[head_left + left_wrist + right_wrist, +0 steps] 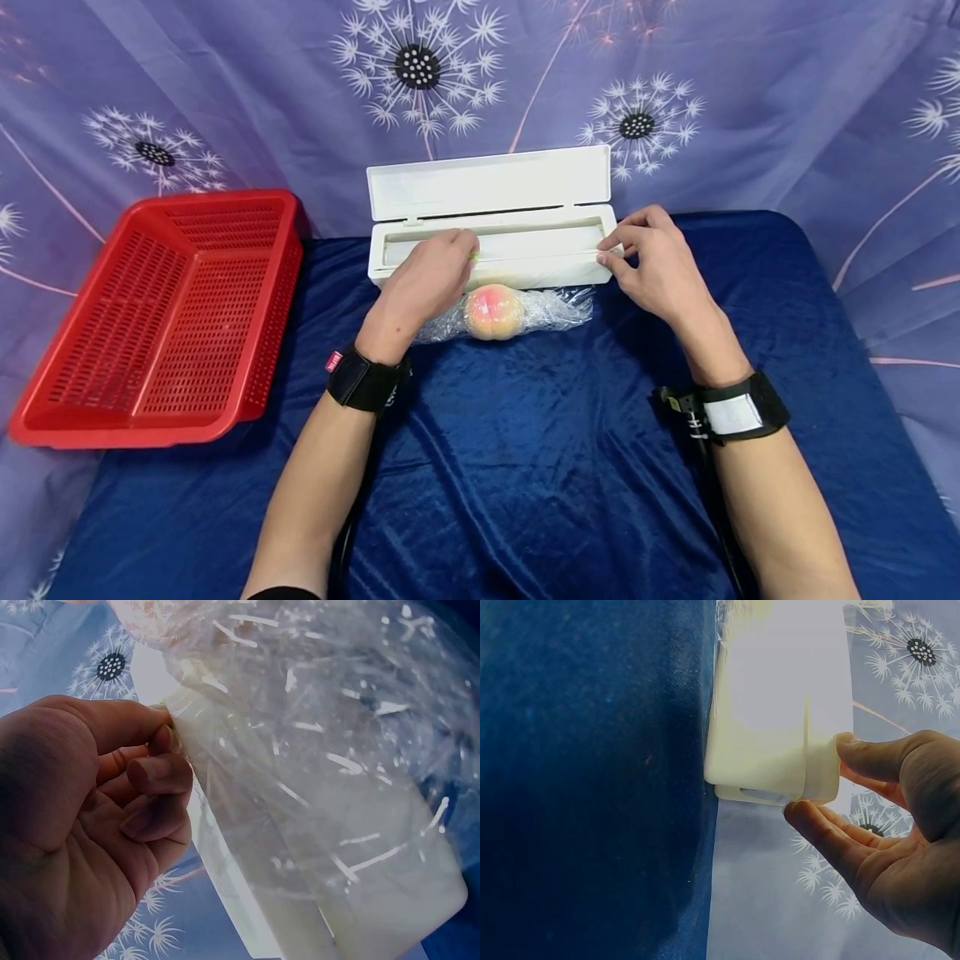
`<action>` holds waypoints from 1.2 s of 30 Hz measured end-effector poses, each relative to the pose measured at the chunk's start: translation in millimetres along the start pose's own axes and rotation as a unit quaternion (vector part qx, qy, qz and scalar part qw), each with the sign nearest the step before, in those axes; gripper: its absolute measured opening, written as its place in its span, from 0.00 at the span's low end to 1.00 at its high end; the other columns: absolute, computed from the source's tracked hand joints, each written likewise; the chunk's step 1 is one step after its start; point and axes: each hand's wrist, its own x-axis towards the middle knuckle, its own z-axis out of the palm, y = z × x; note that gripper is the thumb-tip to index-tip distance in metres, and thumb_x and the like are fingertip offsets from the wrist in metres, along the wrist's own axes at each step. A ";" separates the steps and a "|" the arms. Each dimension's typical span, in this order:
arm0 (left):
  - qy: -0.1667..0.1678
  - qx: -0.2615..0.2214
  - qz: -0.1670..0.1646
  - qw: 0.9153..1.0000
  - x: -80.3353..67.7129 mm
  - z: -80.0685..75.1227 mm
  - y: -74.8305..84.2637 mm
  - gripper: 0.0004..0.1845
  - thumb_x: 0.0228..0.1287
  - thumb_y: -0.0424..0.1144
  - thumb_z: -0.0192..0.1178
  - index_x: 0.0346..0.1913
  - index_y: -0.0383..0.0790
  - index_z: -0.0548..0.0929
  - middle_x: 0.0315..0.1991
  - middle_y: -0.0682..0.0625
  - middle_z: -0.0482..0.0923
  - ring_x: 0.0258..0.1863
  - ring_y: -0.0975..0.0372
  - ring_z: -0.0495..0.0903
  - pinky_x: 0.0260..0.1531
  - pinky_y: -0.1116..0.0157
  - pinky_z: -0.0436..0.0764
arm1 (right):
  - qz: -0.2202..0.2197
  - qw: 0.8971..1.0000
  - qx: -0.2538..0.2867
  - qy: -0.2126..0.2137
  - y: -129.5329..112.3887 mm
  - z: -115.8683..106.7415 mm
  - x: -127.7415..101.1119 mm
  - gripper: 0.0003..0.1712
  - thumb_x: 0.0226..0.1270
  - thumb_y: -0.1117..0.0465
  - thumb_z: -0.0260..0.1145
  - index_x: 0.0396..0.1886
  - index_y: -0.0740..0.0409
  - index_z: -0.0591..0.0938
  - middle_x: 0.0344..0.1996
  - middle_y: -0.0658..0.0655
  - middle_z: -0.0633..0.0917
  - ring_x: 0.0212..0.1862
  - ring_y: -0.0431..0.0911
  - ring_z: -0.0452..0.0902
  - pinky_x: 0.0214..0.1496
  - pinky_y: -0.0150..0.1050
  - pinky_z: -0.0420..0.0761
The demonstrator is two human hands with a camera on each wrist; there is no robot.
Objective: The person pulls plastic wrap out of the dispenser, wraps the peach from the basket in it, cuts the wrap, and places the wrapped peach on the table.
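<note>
A white cling film dispenser [551, 268] stands at the back of the table, its long lid [495, 185] raised. My left hand [429, 279] reaches over its front edge, thumb and forefinger pinching a small green tab [474, 257], mostly hidden by the fingertips. At the dispenser's right end, my right hand [656, 262] grips the corner between thumb and fingers; the right wrist view shows the fingertips [799, 810] on the end. Against the front lies a peach [492, 312] wrapped in clear cling film [558, 308], which bunches out on both sides. The film [337, 712] covers much of the left wrist view.
To the left stands a red plastic basket [251, 408] with slotted walls, overlapping the table's edge. Dark blue velvet cloth [525, 467] covers the table. Behind it hangs a purple curtain [300, 108] with dandelion prints.
</note>
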 end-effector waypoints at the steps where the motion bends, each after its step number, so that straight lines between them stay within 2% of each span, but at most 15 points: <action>1: 0.000 -0.001 0.000 1.000 0.2 0.3 0.3 0.06 0.80 0.29 0.53 0.50 0.31 0.80 0.39 0.43 0.77 0.37 0.52 0.76 0.43 0.56 0.79 | 0.000 1.000 0.000 -0.001 -0.1 0.2 0.1 0.08 0.72 0.66 0.73 0.46 0.66 0.91 0.53 0.69 0.78 0.45 0.63 0.81 0.51 0.58 0.79; 11: -0.008 0.006 0.001 1.000 3.0 0.7 3.4 0.08 0.81 0.30 0.52 0.52 0.31 0.80 0.40 0.43 0.78 0.38 0.53 0.78 0.44 0.57 0.80 | 0.005 1.000 -0.002 -0.004 -0.3 1.3 0.5 0.08 0.72 0.66 0.72 0.46 0.66 0.91 0.53 0.69 0.77 0.45 0.62 0.80 0.51 0.58 0.78; 27: -0.014 -0.012 -0.001 1.000 10.4 3.1 7.8 0.08 0.82 0.30 0.49 0.47 0.34 0.79 0.35 0.46 0.73 0.34 0.55 0.73 0.40 0.59 0.77 | 0.008 1.000 0.002 -0.005 -0.9 0.5 0.3 0.08 0.72 0.65 0.73 0.46 0.65 0.91 0.53 0.68 0.78 0.45 0.62 0.81 0.51 0.58 0.78; 36: -0.018 -0.006 -0.004 1.000 14.5 3.2 12.1 0.09 0.82 0.30 0.47 0.44 0.34 0.78 0.34 0.46 0.72 0.33 0.55 0.72 0.38 0.59 0.76 | 0.003 1.000 -0.001 0.002 -0.4 0.1 0.6 0.08 0.71 0.65 0.73 0.45 0.65 0.91 0.52 0.69 0.78 0.45 0.62 0.81 0.51 0.58 0.79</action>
